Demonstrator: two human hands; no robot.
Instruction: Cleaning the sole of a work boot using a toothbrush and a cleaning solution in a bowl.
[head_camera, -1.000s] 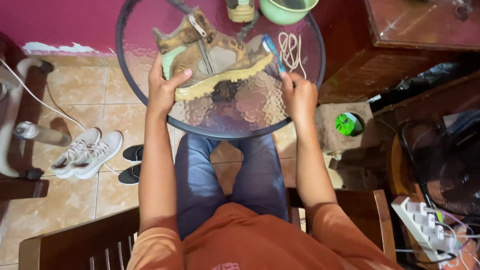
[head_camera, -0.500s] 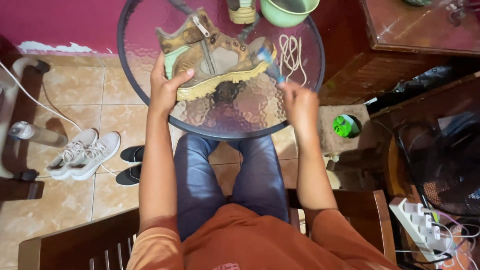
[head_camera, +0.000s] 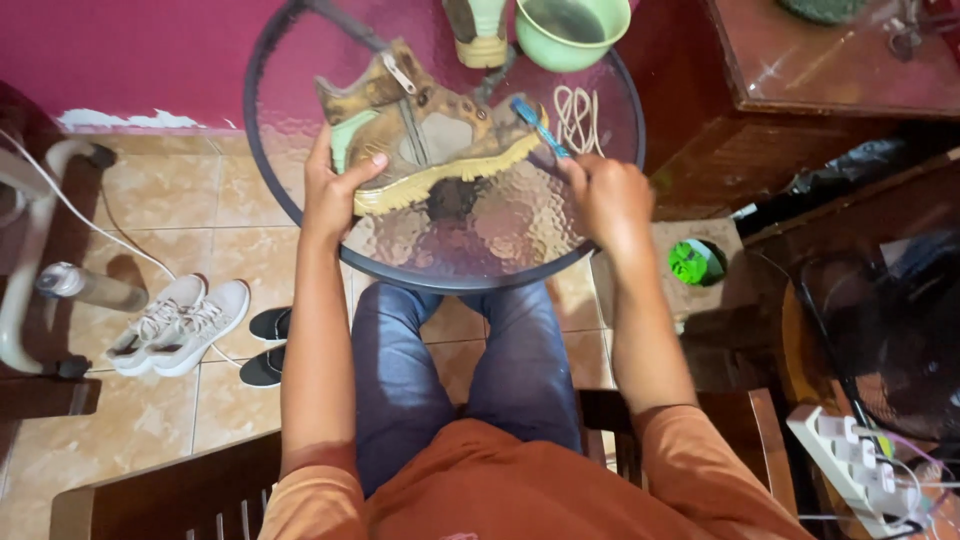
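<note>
Far to the left, on the tiled floor, I see a pair of white sneakers (head_camera: 178, 325) and some black shoes (head_camera: 268, 345) beside them. They are well away from my hands and safe.

Next comes my left hand (head_camera: 335, 195). Its grip is wrapped around the heel end of the brown boot (head_camera: 430, 140), thumb on the yellow sole. The boot lies on its side on the round glass bench (head_camera: 470, 250), toe pointing right. I think the boot could slide if I push too hard, because the glass looks smooth and only one hand holds it.

Then comes my right hand (head_camera: 610, 200). Its grip is pinched shut on the handle of a blue toothbrush (head_camera: 538, 125), and the brush head touches the toe of the boot. If I scrub too hard, I think the thin brush could slip off the toe and jump away.

Just past the brush lies a loose white lace (head_camera: 578, 118). A wild stroke could sweep it off the bench.

Above it stands a green bowl (head_camera: 570, 30), near the toe. I cannot tell what is in it. A bump from the boot or my hand could tip it, and then it would spill on the glass.
</note>
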